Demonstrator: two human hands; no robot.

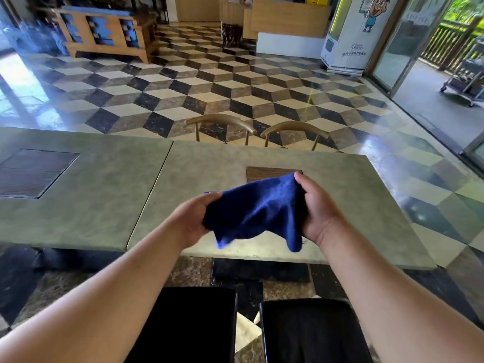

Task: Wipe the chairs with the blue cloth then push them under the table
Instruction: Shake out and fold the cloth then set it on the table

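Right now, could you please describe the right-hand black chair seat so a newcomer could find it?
Start at the grey-green table. Below its near edge stand two black seats; take the right-hand seat, under the right forearm. Unlike its neighbour, it has rounded, glossy edges.

We are seeing the blue cloth (pixel 258 210) hanging crumpled at frame centre, two black chair seats (pixel 188 323) sitting pulled out below the table (pixel 91 200).

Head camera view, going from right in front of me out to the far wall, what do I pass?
Black chair seats → blue cloth held in both hands → table → two curved chair backs → checkered floor → wooden counter.
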